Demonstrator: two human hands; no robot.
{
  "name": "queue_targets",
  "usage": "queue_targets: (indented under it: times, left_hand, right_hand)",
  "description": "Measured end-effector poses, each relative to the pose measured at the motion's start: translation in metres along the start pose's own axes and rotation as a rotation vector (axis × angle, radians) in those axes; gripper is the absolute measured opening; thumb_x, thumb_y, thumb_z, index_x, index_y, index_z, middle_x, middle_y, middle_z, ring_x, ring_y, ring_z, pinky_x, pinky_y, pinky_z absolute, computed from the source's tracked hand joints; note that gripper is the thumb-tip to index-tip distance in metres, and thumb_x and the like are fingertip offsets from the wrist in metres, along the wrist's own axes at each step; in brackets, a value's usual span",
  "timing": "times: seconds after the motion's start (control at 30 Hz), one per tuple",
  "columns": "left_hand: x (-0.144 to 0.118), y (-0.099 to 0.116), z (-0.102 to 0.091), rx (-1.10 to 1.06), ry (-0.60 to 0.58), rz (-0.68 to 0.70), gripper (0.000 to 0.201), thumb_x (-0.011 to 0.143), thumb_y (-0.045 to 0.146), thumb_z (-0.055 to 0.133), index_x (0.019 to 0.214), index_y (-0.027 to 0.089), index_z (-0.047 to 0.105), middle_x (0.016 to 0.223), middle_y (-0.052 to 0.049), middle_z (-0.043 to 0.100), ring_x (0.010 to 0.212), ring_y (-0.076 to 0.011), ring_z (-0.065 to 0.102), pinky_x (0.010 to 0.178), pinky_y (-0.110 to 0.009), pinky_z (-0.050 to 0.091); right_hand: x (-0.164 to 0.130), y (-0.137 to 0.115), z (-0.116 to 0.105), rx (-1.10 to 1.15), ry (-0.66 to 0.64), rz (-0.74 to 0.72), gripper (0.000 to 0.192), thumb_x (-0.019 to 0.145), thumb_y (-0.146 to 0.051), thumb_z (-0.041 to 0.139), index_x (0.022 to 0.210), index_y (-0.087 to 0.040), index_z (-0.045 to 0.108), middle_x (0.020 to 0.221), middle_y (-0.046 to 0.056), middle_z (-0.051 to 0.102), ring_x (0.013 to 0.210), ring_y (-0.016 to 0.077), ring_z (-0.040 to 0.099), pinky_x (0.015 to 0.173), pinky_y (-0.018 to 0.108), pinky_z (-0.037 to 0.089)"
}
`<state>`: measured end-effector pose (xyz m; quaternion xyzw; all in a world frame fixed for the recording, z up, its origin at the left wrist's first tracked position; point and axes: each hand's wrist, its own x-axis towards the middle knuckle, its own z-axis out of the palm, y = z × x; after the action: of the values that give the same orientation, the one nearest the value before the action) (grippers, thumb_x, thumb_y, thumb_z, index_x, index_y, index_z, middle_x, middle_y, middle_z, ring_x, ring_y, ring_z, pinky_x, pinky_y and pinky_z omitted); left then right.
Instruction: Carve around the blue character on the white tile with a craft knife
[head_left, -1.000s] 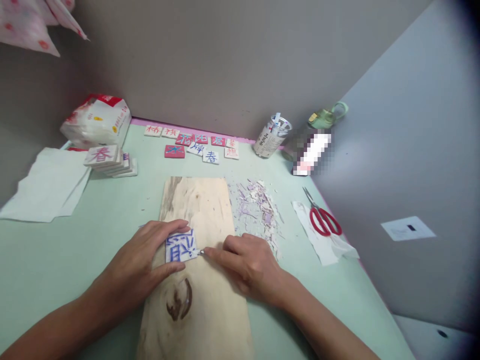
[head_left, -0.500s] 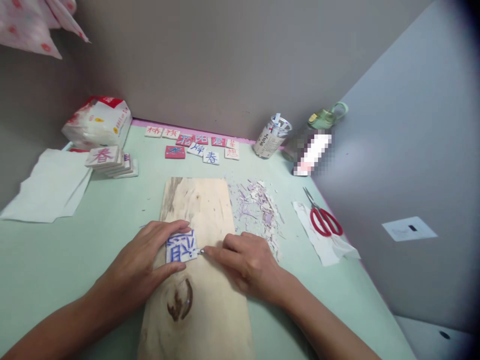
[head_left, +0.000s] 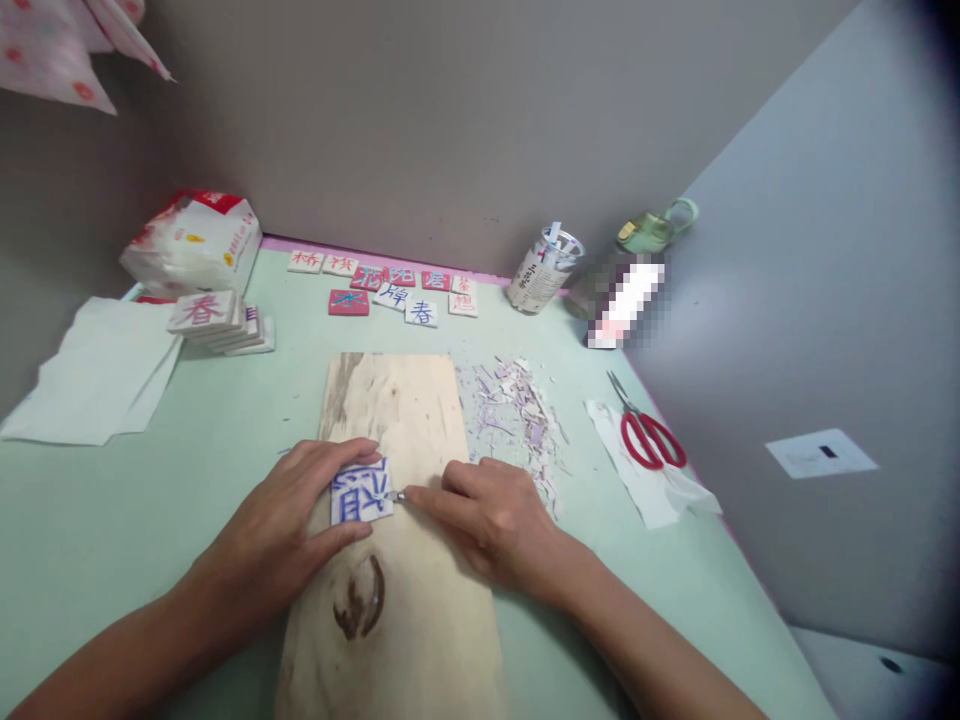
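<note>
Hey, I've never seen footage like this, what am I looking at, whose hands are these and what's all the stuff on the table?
There is no machine here. The picture comes from a camera worn on a person's head, looking forward and down, so the two bare hands are that person's own.

The left hand pins a small white tile with a blue character flat on a wooden board. The right hand holds a thin metal-tipped tool against the tile's right edge; most of the tool is hidden in the hand.

The board lies on a pale green table. Right of it is a heap of pale shavings, then red scissors on a scrap of paper. Towards the wall are a row of finished tiles, a stack of tiles, white paper sheets, a tissue pack and a jar.
</note>
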<state>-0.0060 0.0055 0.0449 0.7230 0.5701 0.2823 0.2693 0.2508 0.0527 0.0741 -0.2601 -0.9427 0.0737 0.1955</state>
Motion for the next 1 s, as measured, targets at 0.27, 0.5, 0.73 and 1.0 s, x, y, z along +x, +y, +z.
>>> queue_targets:
  times: [0.27,0.5,0.73,1.0]
  left_hand:
    - [0.0,0.001,0.0,-0.022,-0.012,-0.022,0.047,0.09,0.037,0.062,0.134,0.035,0.047,0.13,-0.005,0.057,0.123,-0.0305,0.053,0.102,-0.051,0.045]
    - [-0.001,0.001,-0.001,0.001,-0.031,-0.018,0.048,0.09,0.038,0.062,0.135,0.036,0.045,0.131,-0.005,0.056,0.124,-0.0301,0.052,0.104,-0.051,0.044]
    - [-0.001,-0.001,-0.001,-0.013,-0.023,-0.03,0.048,0.088,0.038,0.064,0.134,0.036,0.047,0.13,-0.004,0.057,0.123,-0.0296,0.053,0.104,-0.05,0.045]
    - [0.001,-0.002,0.0,0.009,-0.002,-0.022,0.05,0.086,0.04,0.066,0.133,0.034,0.05,0.129,-0.005,0.06,0.122,-0.0306,0.056,0.102,-0.05,0.048]
  right_hand:
    - [0.0,0.002,-0.002,-0.011,0.006,-0.008,0.027,0.098,-0.018,0.047,0.119,-0.023,0.064,0.074,-0.001,0.056,0.059,0.0132,0.041,0.054,0.03,0.028]
    - [0.0,-0.001,0.006,-0.025,0.052,-0.006,0.028,0.095,-0.016,0.05,0.119,-0.022,0.062,0.077,-0.001,0.06,0.06,0.0123,0.043,0.055,0.03,0.029]
    - [-0.001,-0.002,0.003,-0.038,0.056,0.005,0.026,0.095,-0.016,0.05,0.117,-0.022,0.063,0.075,-0.001,0.059,0.058,0.0123,0.04,0.055,0.03,0.027]
    - [0.001,-0.005,0.008,-0.063,0.047,0.014,0.027,0.095,-0.016,0.049,0.117,-0.022,0.063,0.075,-0.001,0.059,0.058,0.0128,0.041,0.055,0.031,0.027]
